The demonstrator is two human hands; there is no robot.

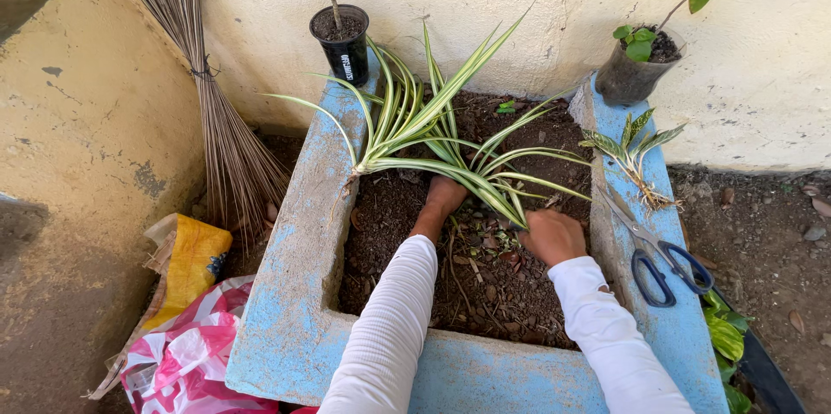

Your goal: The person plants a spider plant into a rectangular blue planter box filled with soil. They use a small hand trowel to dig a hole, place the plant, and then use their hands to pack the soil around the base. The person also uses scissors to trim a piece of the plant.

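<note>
My left hand [443, 199] and right hand [552, 236] both pressed in soil [498, 284], closed around base of striped plant [450, 133], inside blue planter [299, 232]; scissors [658, 254] on right rim.

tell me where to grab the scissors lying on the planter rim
Take the scissors by the blue loop handles, coming from the near end of the planter's right rim. The handles point toward the person; the blades point away toward the small cutting, so the near side is likely safest.
</note>
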